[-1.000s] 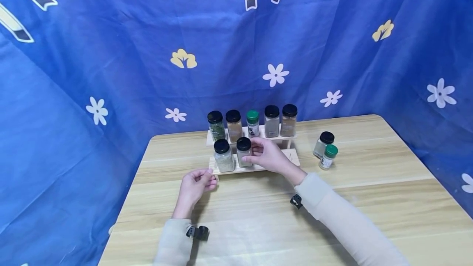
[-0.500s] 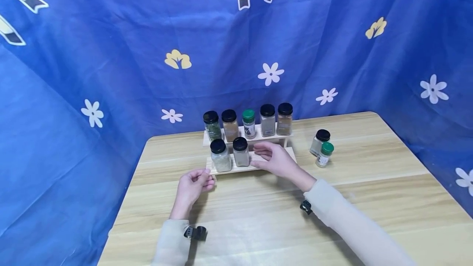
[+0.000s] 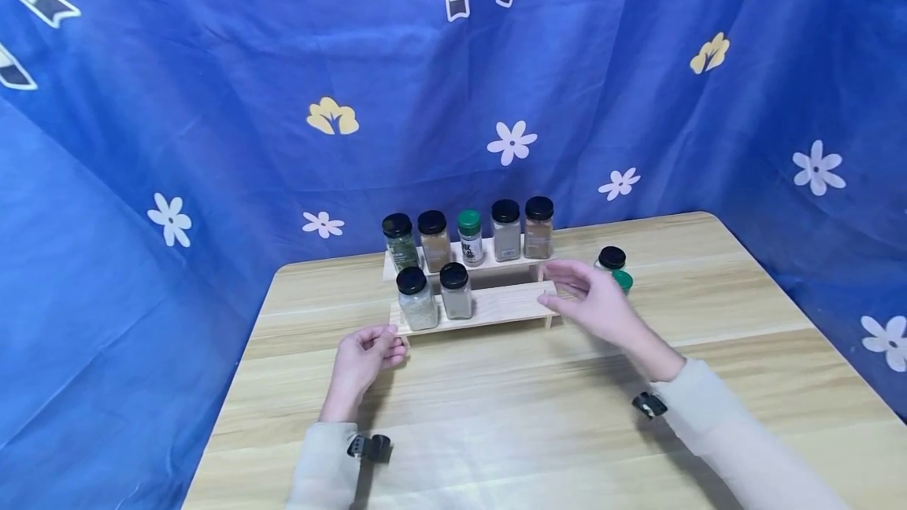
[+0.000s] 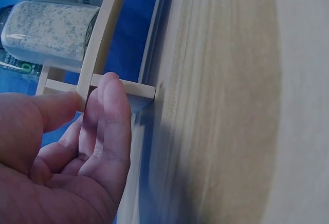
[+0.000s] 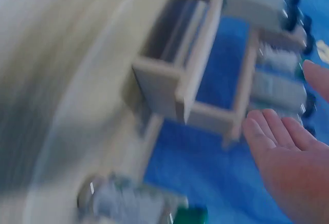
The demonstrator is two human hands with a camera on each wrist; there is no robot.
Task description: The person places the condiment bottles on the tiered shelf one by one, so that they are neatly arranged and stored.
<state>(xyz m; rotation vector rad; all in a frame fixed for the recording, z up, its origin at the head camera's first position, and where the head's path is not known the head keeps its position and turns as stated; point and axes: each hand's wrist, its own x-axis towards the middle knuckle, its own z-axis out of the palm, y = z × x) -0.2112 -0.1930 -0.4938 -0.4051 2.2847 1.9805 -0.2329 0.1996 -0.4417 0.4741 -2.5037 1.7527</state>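
A two-tier wooden spice rack (image 3: 506, 304) stands at the back of the table. My left hand (image 3: 364, 364) pinches its front left corner; in the left wrist view the thumb is at the board's end and the fingers (image 4: 115, 111) lie by the leg. On the lower tier, two black-capped spice jars (image 3: 456, 301) stand at the left. My right hand (image 3: 598, 301), fingers spread and holding nothing, is over the rack's right end. It partly covers a black-capped jar (image 3: 611, 258) and a green-capped jar (image 3: 622, 280) on the table.
Several jars line the upper tier, including a green-capped one (image 3: 471, 241) in the middle and a brown-filled one (image 3: 538, 228) at the right end. A blue patterned curtain (image 3: 425, 61) hangs behind the wooden table (image 3: 482, 415).
My right hand has let go of the second jar on the lower tier and moved right, toward the two jars on the table. The left hand keeps its place at the rack's corner.
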